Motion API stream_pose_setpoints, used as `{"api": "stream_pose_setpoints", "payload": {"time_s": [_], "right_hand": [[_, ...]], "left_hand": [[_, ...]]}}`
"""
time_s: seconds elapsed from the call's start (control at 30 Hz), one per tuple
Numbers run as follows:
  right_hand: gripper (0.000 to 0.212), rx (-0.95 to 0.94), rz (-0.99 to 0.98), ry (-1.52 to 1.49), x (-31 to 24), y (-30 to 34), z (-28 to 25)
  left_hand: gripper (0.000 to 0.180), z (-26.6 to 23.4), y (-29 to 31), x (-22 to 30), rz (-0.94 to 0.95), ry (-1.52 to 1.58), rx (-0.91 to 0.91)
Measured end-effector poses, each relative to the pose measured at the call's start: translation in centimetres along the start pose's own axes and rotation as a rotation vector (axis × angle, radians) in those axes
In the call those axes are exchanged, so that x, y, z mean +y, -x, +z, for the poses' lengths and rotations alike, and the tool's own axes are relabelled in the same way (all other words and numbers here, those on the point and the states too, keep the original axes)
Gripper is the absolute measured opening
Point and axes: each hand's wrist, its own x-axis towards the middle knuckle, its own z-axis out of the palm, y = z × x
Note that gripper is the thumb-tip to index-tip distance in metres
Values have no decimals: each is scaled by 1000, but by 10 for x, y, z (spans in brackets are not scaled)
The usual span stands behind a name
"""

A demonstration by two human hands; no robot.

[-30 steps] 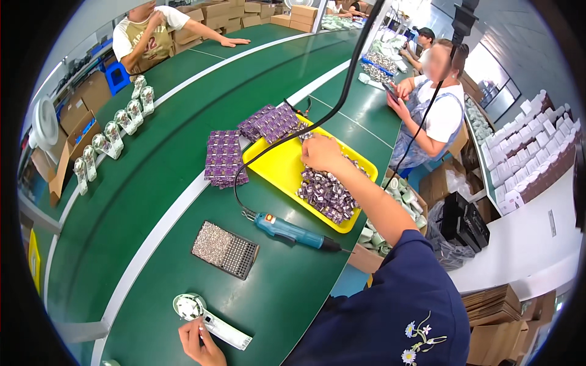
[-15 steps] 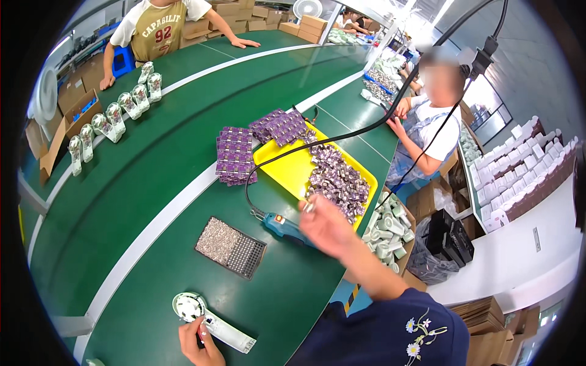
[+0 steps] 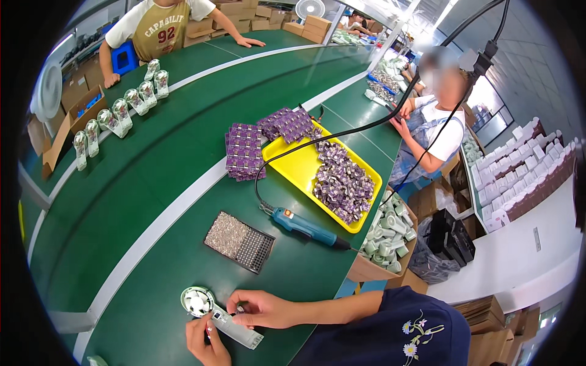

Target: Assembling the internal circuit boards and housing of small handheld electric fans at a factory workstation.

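A pale green handheld-fan half shell (image 3: 239, 333) lies on the green bench, its round head with white fan blades (image 3: 198, 301) at the upper left. My left hand (image 3: 206, 343) pinches the shell just below the head, thumb and fingers closed on its edge. Over the handle part, my right hand (image 3: 264, 310) is closed on a small dark piece, apparently a small circuit board (image 3: 240, 308), mostly hidden by the fingers. Beyond my hands sits a screw tray (image 3: 239, 241), with many small screws on its left side and bare holes on its right.
A teal electric screwdriver (image 3: 307, 226) lies near a yellow tray (image 3: 287, 160) of small circuit boards. Purple board panels (image 3: 245, 152) are stacked beside it. A carton of pale green shells (image 3: 388, 235) stands at the bench's right edge. A black cable (image 3: 351, 132) hangs across. Two co-workers are nearby.
My right hand has come from the yellow tray down to the fan shell, carrying a small piece. The screwdriver is now fully visible. My left hand stays on the shell.
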Motion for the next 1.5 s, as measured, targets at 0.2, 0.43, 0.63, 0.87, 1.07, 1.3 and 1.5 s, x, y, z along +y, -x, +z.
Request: {"api": "stream_pose_setpoints", "payload": {"time_s": [0.2, 0.43, 0.63, 0.87, 1.07, 1.3, 1.5], "right_hand": [[25, 19, -30, -150, -7, 2, -5], [37, 68, 56, -36, 10, 0, -17], [38, 172, -95, 170, -2, 11, -9], [37, 204, -85, 212, -6, -8, -20], [35, 98, -131, 414, -24, -24, -31], [37, -86, -392, 958, -26, -35, -12], [35, -77, -302, 982, -20, -31, -5]], "left_hand": [[17, 0, 2, -8, 1, 3, 9], [16, 3, 0, 1, -19, -52, 18], [13, 7, 3, 8, 2, -47, 44], [3, 3, -5, -2, -45, 21, 134], [13, 4, -16, 7, -64, 117, 135], [14, 5, -3, 1, -77, 124, 139], [15, 5, -7, 2, -72, 137, 131]]}}
